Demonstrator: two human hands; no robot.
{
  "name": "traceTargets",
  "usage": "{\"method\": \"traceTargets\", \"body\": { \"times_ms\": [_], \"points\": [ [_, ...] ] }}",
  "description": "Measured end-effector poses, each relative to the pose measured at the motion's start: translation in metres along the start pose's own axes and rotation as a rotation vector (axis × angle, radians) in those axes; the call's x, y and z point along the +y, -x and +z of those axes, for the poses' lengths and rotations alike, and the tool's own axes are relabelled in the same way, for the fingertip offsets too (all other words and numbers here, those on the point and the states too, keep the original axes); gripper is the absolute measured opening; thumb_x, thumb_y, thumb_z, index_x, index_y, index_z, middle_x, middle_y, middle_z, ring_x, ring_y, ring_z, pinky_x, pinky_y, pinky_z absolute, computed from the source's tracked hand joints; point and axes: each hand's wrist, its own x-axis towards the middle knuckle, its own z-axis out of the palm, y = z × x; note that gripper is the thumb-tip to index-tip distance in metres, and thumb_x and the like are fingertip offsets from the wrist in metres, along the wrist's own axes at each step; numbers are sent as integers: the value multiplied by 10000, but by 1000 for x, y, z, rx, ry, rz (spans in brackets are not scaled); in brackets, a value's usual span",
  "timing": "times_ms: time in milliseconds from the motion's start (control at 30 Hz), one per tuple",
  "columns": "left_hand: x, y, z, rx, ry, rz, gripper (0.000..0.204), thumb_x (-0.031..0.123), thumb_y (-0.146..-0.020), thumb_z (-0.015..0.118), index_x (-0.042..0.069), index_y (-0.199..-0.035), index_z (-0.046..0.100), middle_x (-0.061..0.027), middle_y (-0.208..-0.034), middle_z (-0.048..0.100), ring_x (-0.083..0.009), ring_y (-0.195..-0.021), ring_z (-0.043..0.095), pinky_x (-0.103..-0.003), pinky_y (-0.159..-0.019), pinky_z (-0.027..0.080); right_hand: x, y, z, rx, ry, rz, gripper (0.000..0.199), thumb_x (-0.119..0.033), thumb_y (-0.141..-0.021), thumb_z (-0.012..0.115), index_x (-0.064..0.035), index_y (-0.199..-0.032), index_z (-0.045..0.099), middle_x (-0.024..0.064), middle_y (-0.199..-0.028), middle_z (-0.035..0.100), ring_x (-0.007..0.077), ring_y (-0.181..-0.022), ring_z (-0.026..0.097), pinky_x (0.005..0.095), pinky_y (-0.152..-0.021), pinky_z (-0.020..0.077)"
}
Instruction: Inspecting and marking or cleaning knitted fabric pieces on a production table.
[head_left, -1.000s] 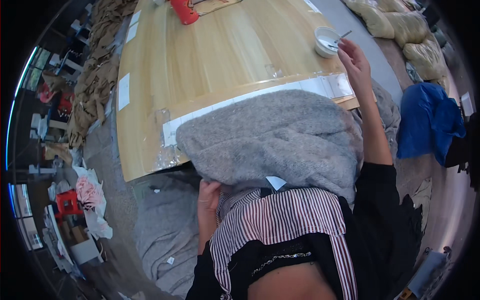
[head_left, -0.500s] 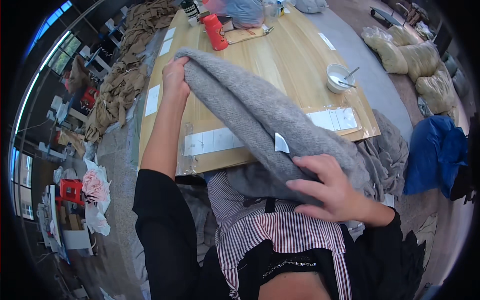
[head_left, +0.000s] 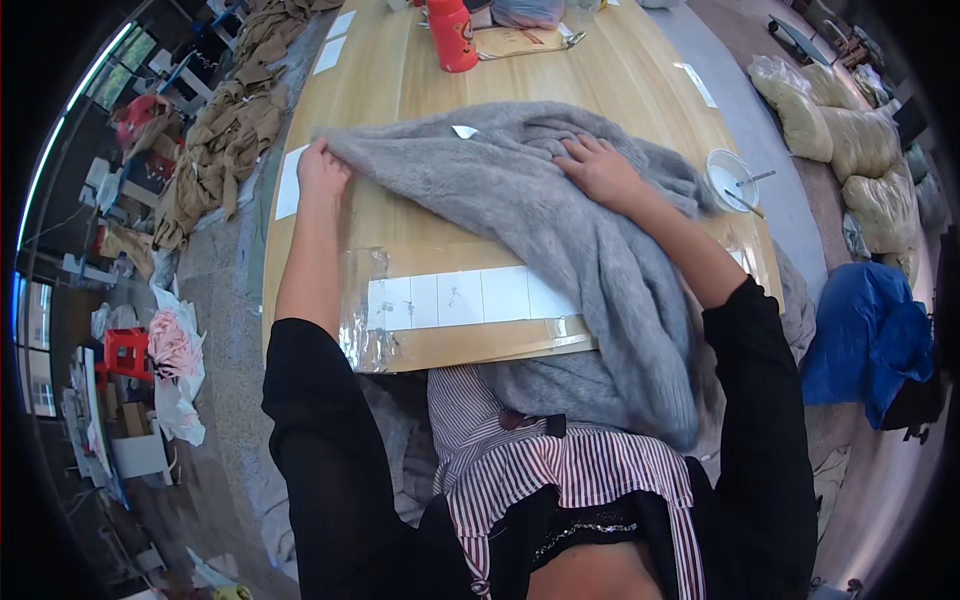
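Observation:
A grey fuzzy knit garment [head_left: 520, 185] lies bunched across the wooden table [head_left: 380, 85] and hangs over its near edge toward my lap. My left hand [head_left: 325, 172] is closed on the garment's left corner and pulls it out to a point. On the folds farther right rests my right hand [head_left: 603, 174], palm down with its fingers spread over the knit. A small white label [head_left: 465, 131] shows at the upper edge of the garment, between the two hands. More grey cloth [head_left: 550, 385] covers my lap.
A white bowl [head_left: 722, 192] with two thin sticks stands at the garment's right end. Farther back is a red bottle [head_left: 452, 38]. White paper strips [head_left: 455, 298] are taped along the near edge. Stuffed sacks [head_left: 865, 145] and a blue bag [head_left: 865, 335] sit right of the table.
The garment has gone from being held up at a slant to lying across the table. My right hand has moved forward onto it; my left hand still grips its corner, slightly lower and farther left.

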Motion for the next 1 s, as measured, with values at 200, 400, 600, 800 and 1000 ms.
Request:
{"method": "traceTargets", "body": {
  "times_ms": [200, 400, 600, 800, 1000],
  "points": [
    [-33, 30, -24, 50, -278, -294, 465, 296, -958, 444, 77, -1363, 390, -132, -1433, 414, -364, -1331, 354, -551, -1020, 339, -31, -62, -18, 457, 26, -99, 343, -168, -815, 630, -106, -1151, 592, 115, -1278, 529, 307, -1207, 465, 412, -971, 400],
    [-56, 20, -40, -164, -359, -461, 375, 295, -914, 546, 42, -1189, 511, -135, -1191, 588, -307, -1044, 588, -407, -775, 507, -114, 68, -93, 94, -494, -5, 560, -246, -702, 768, -81, -1195, 562, 160, -1230, 552, 347, -1022, 593, 403, -855, 496],
    [-69, 21, -21, -57, -396, -343, 344, 299, -858, 628, 49, -1078, 543, -116, -980, 647, -268, -819, 652, -394, -602, 539, -113, 129, -113, -276, -742, 484, 549, -23, -644, 639, -44, -1187, 563, 127, -1171, 585, 250, -1089, 566, 337, -943, 438],
    [-9, 17, 22, -90, -196, 47, 433, 320, -885, 597, 40, -1196, 490, -164, -1157, 569, -307, -963, 611, -463, -793, 512, -8, 41, -160, 380, -435, 541, 507, 74, -734, 522, -4, -1235, 524, 91, -1156, 585, 169, -1099, 530, 303, -974, 388],
    [-24, 35, 4, 62, -453, -127, 432, 272, -894, 583, 56, -1247, 460, -181, -1243, 490, -346, -980, 584, -462, -774, 510, -98, 68, -266, -41, -1112, -494, 311, -179, -809, 671, -26, -1068, 592, 119, -966, 613, 233, -794, 589, 313, -693, 452]
  ]
}}
